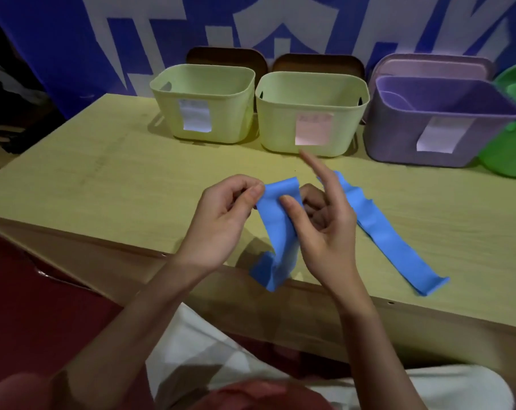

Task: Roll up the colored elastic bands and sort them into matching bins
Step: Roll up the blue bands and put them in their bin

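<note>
A blue elastic band (276,232) drapes over the near edge of a pale wooden table (102,184), its upper end held above the tabletop by two hands: the left hand (221,217) pinches the band's top left corner between thumb and curled fingers, while the right hand (324,226) presses its thumb on the band with the index finger pointing up. Just right of that band, a second blue elastic band (384,232) lies flat. Beyond the bands, along the table's far edge, stand two pale green bins (209,105) (310,113) and a purple bin (428,122), each labelled.
</note>
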Motion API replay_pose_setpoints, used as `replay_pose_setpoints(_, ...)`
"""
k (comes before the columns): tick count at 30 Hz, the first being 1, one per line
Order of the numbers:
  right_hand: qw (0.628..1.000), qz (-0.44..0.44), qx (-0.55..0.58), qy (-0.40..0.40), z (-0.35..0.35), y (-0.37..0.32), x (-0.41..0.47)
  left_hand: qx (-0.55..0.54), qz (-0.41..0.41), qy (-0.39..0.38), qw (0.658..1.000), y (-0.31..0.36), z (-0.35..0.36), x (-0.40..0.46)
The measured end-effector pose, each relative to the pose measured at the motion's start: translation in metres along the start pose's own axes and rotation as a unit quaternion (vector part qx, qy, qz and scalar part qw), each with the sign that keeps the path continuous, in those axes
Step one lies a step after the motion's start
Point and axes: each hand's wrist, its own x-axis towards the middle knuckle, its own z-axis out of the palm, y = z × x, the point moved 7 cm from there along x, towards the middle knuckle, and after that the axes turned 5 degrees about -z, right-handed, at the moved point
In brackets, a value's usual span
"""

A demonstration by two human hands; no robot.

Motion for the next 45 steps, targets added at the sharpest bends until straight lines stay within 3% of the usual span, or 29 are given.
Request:
replay_pose_setpoints(7,0.992,0.097,0.005,0.074,-0.037,0.020,-0.033,0.038,-0.030,-0.046,0.998,-0.026,0.052,-0.007)
replay_pose_setpoints(12,0.985,0.131,0.000,0.115,-0.051,0.024,-0.044,0.092,0.001,-0.035,0.995,-0.033,0.069,-0.011)
replay_pose_setpoints(17,0.983,0.133,0.006,0.124,-0.054,0.020,-0.045,0.065,0.037,-0.056,0.996,-0.031,0.072,-0.009)
replay_pose_setpoints(25,0.986,0.132,0.017,0.103,-0.047,0.020,-0.049,0.157,0.094,-0.072,0.980,-0.031,0.073,-0.012)
replay_pose_setpoints(32,0.982,0.157,0.063,0.082,-0.044,0.028,-0.053,0.075,0.024,-0.066,0.995,-0.039,0.070,-0.011)
replay_pose_setpoints(39,0.989,0.137,0.019,0.056,-0.042,0.026,-0.053,-0.023,-0.102,-0.062,0.993,-0.047,0.072,-0.011)
replay_pose_setpoints(42,0.988,0.138,-0.001,0.063,-0.042,0.026,-0.053,-0.006,-0.107,-0.046,0.993,-0.047,0.071,-0.010)
replay_pose_setpoints(45,0.988,0.139,-0.005,0.070,-0.042,0.027,-0.054,0.034,-0.049,-0.029,0.998,-0.042,0.066,-0.011)
